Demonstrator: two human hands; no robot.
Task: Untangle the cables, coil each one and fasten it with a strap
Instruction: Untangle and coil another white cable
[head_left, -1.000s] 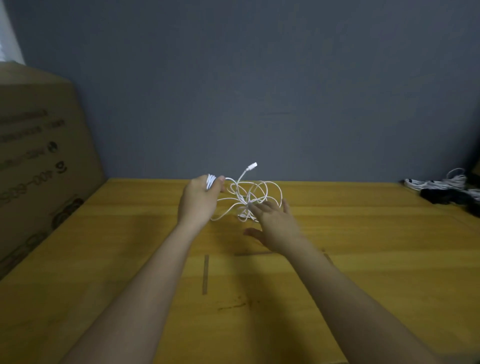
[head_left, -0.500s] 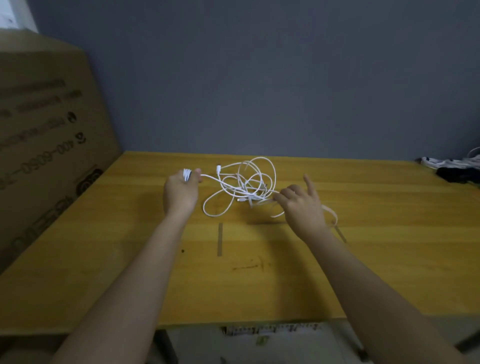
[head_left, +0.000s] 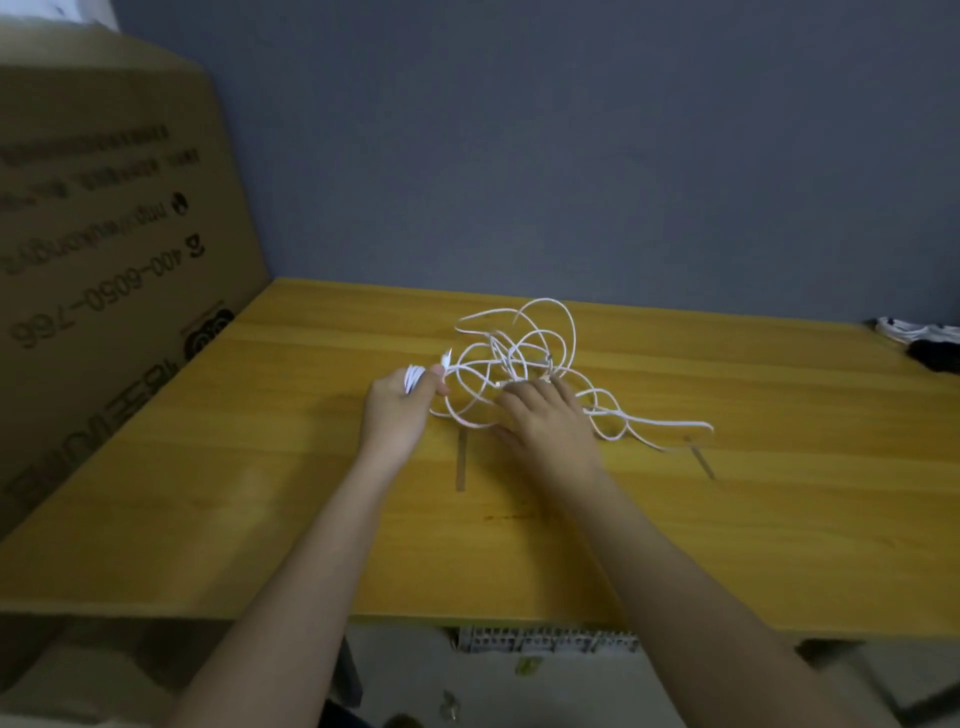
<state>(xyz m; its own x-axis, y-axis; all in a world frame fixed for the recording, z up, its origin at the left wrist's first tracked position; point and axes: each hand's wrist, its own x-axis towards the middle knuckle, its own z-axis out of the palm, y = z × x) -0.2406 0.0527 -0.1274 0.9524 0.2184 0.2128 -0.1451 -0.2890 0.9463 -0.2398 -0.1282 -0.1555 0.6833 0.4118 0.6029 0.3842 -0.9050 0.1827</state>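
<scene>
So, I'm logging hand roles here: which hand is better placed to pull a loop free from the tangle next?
Right hand: it rests on the white cable tangle, while the left hand already grips a bunched end.

A yellow wooden counter (head_left: 753, 519) with plank seams running across it carries everything here. Near its middle lies a loose tangle of white cables (head_left: 524, 358), loops standing up off the wood and one long strand trailing to the right of the heap. Two short dark tape marks (head_left: 461, 460) sit on the wood on the near side of the tangle. Well to the tangle's right, at the counter's far edge, lies a white-and-black bundle (head_left: 922, 338), too small to make out. Left of the tangle a large cardboard box (head_left: 104, 270) stands along the counter's edge.
</scene>
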